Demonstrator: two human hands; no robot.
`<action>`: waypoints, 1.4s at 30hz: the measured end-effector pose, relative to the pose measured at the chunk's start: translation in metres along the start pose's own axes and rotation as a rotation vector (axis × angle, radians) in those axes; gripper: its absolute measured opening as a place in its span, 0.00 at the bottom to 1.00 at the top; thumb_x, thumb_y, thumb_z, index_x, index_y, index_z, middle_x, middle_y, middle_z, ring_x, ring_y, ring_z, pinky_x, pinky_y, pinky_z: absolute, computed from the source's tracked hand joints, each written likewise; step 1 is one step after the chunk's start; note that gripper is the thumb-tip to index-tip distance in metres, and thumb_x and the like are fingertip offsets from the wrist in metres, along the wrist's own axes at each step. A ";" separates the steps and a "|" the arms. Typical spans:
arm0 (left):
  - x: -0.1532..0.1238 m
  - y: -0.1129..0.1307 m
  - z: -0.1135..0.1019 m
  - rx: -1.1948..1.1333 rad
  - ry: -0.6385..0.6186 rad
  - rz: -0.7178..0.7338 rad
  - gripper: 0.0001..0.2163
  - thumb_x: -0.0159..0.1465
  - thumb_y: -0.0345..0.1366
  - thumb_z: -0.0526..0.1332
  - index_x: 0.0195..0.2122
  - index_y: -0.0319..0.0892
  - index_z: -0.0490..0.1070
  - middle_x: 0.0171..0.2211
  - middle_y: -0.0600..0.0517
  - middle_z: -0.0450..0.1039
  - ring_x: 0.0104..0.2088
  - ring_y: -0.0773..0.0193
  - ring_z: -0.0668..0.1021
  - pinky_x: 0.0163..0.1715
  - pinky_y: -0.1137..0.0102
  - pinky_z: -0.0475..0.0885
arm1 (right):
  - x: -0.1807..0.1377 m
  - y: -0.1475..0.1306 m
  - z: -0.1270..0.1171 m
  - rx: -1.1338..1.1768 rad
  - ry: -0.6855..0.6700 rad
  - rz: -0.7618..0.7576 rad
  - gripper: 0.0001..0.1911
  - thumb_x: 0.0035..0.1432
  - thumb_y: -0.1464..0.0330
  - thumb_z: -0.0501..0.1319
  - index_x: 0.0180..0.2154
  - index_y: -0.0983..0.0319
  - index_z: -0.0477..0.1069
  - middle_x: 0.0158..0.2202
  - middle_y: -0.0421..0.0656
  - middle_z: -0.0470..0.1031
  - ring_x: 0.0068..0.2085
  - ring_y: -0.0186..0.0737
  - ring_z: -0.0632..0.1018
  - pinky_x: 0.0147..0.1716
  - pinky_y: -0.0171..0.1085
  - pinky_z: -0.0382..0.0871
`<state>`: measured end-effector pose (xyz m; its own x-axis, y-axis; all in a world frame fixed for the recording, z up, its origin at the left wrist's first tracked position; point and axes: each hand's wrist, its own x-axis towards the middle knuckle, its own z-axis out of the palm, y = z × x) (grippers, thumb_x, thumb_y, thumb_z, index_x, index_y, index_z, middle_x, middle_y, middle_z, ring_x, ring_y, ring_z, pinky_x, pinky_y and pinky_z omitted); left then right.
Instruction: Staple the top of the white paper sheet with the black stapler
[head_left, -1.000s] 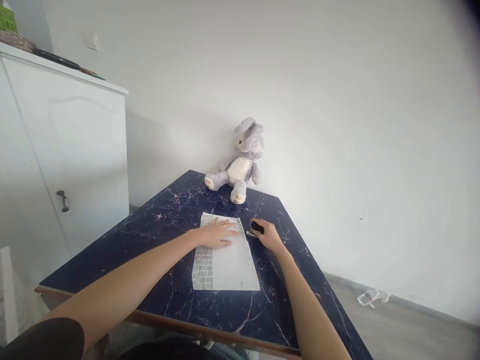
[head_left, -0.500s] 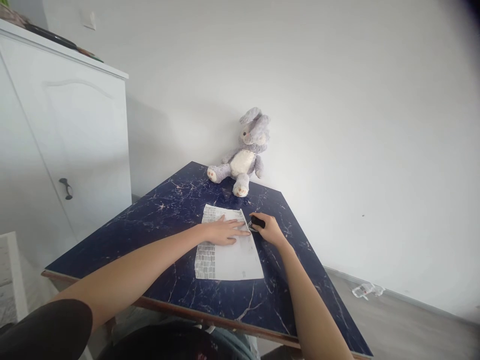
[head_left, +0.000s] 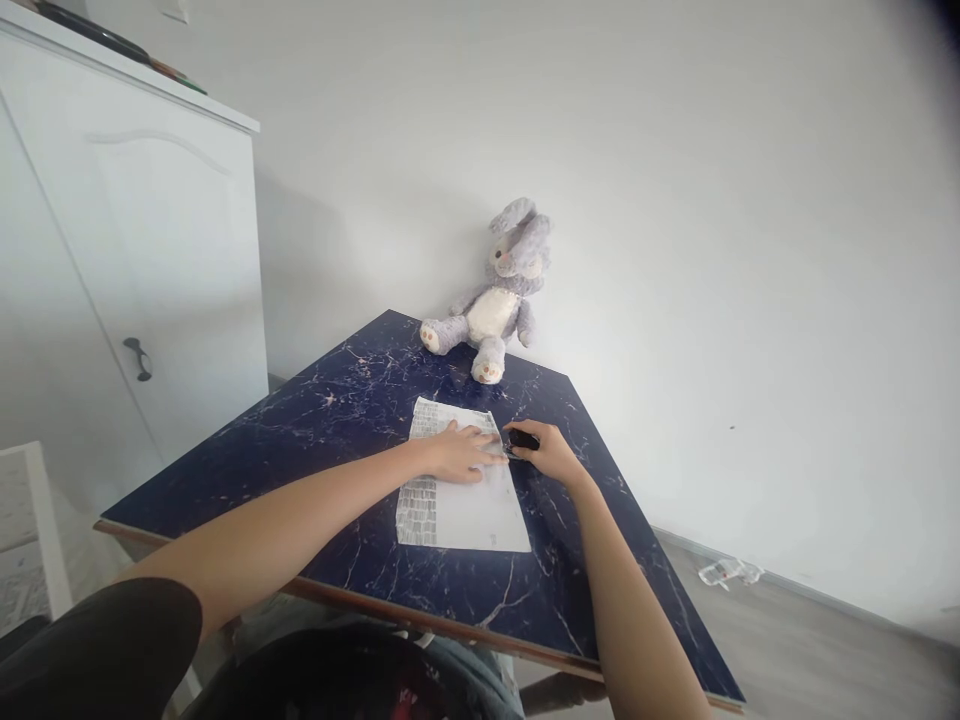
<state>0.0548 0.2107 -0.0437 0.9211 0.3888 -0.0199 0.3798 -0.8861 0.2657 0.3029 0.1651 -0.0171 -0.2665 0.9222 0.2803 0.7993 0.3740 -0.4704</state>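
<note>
Through the head camera I see the left hand [head_left: 461, 456] unclenched, fingers spread flat over a paper sheet [head_left: 480, 515] beneath it on the dark blue table [head_left: 315, 425]. Beyond that hand sits a plush rabbit [head_left: 493, 313]. Just right of its fingertips, the right hand [head_left: 555, 456] grips a black stapler-like tool [head_left: 524, 440]. I judge the sheet could skew if the palm's pressure slackens, or those nearby fingertips be pinched if the tool slips.

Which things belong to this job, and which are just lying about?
In use:
paper, under the left hand
black tool, probably a stapler, in the right hand
blue table beneath

Lying about:
plush rabbit
clear plastic-looking item on the floor
long dark object on the cabinet
</note>
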 end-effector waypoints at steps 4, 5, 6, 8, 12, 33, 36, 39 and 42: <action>0.001 0.001 0.003 -0.061 -0.003 -0.023 0.29 0.69 0.43 0.54 0.72 0.63 0.55 0.77 0.53 0.33 0.74 0.35 0.46 0.65 0.30 0.42 | 0.002 -0.002 0.003 0.011 0.028 0.017 0.19 0.53 0.70 0.65 0.47 0.57 0.80 0.49 0.44 0.82 0.50 0.49 0.80 0.56 0.45 0.70; 0.002 0.002 0.004 -0.075 -0.007 -0.025 0.29 0.69 0.43 0.55 0.72 0.63 0.55 0.77 0.53 0.31 0.74 0.35 0.45 0.65 0.30 0.41 | 0.002 -0.002 0.004 0.010 0.036 0.021 0.18 0.53 0.70 0.65 0.47 0.57 0.80 0.48 0.44 0.82 0.50 0.49 0.79 0.55 0.45 0.70; 0.002 0.002 0.005 -0.087 -0.011 -0.022 0.29 0.69 0.43 0.55 0.72 0.62 0.55 0.77 0.53 0.30 0.74 0.35 0.45 0.66 0.30 0.40 | 0.003 -0.002 0.006 0.009 0.046 0.023 0.18 0.53 0.69 0.65 0.47 0.57 0.80 0.48 0.44 0.82 0.49 0.49 0.80 0.55 0.45 0.70; 0.003 0.004 0.007 -0.106 -0.015 -0.013 0.29 0.69 0.43 0.55 0.72 0.61 0.55 0.77 0.52 0.29 0.74 0.36 0.45 0.66 0.32 0.39 | 0.004 -0.002 0.008 0.008 0.066 0.022 0.18 0.54 0.68 0.65 0.47 0.58 0.80 0.47 0.44 0.82 0.48 0.48 0.80 0.53 0.45 0.70; 0.005 0.005 0.012 -0.114 0.022 0.015 0.31 0.69 0.42 0.56 0.73 0.57 0.53 0.76 0.51 0.25 0.75 0.38 0.38 0.69 0.37 0.42 | 0.004 -0.004 0.010 0.020 0.083 0.011 0.17 0.54 0.68 0.66 0.47 0.58 0.80 0.46 0.44 0.82 0.47 0.47 0.80 0.52 0.43 0.70; 0.002 0.011 0.008 -0.105 -0.037 -0.008 0.29 0.71 0.48 0.55 0.72 0.59 0.54 0.76 0.51 0.29 0.74 0.37 0.36 0.67 0.34 0.35 | 0.013 -0.007 0.022 -0.015 0.403 0.137 0.29 0.74 0.52 0.44 0.50 0.60 0.78 0.48 0.50 0.80 0.49 0.48 0.79 0.51 0.40 0.68; -0.001 0.013 0.004 -0.095 -0.049 -0.008 0.29 0.71 0.48 0.54 0.73 0.59 0.53 0.76 0.50 0.29 0.74 0.37 0.36 0.67 0.33 0.35 | 0.013 -0.008 0.023 -0.034 0.379 0.136 0.28 0.74 0.53 0.44 0.52 0.59 0.77 0.52 0.49 0.79 0.54 0.48 0.77 0.54 0.41 0.66; -0.002 0.014 0.002 -0.085 -0.062 0.013 0.28 0.72 0.48 0.53 0.73 0.58 0.52 0.76 0.50 0.28 0.74 0.37 0.35 0.67 0.34 0.34 | 0.013 -0.007 0.024 -0.056 0.363 0.140 0.28 0.75 0.53 0.43 0.53 0.60 0.76 0.54 0.49 0.78 0.56 0.48 0.77 0.55 0.41 0.65; -0.002 0.013 0.004 -0.100 -0.052 0.040 0.28 0.72 0.49 0.53 0.73 0.59 0.54 0.76 0.50 0.29 0.74 0.38 0.36 0.68 0.35 0.34 | 0.014 -0.007 0.026 -0.082 0.319 0.119 0.27 0.75 0.54 0.43 0.52 0.59 0.76 0.53 0.48 0.79 0.56 0.47 0.77 0.55 0.40 0.65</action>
<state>0.0586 0.1978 -0.0439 0.9394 0.3380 -0.0572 0.3350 -0.8699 0.3619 0.2798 0.1782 -0.0318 0.0028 0.8770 0.4805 0.8586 0.2443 -0.4508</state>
